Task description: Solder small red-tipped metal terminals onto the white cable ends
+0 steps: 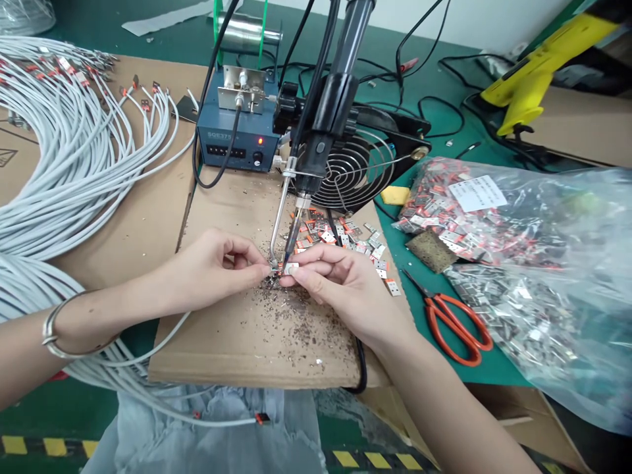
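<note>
My left hand [212,270] pinches the end of a white cable [168,332] and holds it at the tip of a fixed soldering iron [296,230]. My right hand [340,280] pinches a small metal connector [290,268] against that same tip. Both hands rest on a cardboard sheet [257,329] speckled with solder crumbs. A thin metal solder feed tube [278,224] curves down beside the iron's tip. A silver bangle sits on my left wrist.
Loose connectors [355,240] lie behind my right hand. Red-handled scissors [457,322] and a brown sponge [432,250] lie to the right, beside clear bags of connectors [518,263]. A blue solder station [237,128], a fan [355,168], bundled white cables [74,145] and a yellow glue gun [538,72] surround the board.
</note>
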`<state>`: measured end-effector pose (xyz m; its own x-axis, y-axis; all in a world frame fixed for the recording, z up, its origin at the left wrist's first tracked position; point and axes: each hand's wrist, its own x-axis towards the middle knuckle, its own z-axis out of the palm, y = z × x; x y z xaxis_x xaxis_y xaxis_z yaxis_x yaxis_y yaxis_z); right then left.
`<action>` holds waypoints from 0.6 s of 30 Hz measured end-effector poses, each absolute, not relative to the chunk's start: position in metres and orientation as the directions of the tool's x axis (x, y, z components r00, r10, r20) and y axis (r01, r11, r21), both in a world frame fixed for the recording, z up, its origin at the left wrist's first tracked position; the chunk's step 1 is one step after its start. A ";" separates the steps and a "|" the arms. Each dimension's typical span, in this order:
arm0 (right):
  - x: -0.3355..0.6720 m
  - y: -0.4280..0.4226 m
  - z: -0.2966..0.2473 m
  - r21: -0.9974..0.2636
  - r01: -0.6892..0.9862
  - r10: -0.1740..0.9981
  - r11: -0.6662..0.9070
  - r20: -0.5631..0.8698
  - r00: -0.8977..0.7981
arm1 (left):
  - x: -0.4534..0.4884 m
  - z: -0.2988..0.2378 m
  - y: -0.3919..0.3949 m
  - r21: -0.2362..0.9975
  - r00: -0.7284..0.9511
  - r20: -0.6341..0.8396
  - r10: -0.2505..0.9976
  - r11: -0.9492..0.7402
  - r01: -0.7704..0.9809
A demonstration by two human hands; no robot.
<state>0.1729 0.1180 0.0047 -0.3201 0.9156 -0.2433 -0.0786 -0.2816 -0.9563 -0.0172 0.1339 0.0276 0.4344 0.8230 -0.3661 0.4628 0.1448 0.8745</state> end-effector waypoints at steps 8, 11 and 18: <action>0.172 0.116 0.005 -0.963 -0.044 0.928 -0.268 -0.245 -0.282 | -0.018 0.026 0.136 0.875 0.433 -0.355 0.829 0.132 0.466; 0.171 0.117 0.004 -0.968 -0.020 0.933 -0.249 -0.235 -0.272 | -0.018 0.024 0.136 0.867 0.436 -0.347 0.831 0.106 0.487; 0.173 0.117 0.004 -0.966 -0.012 0.928 -0.260 -0.247 -0.278 | -0.017 0.022 0.136 0.853 0.445 -0.355 0.822 0.089 0.514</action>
<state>0.1730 0.1172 0.0037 -0.2777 0.9285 -0.2466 -0.0119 -0.2600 -0.9655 -0.0172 0.1358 0.0224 0.4455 0.8220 -0.3547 0.5145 0.0892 0.8528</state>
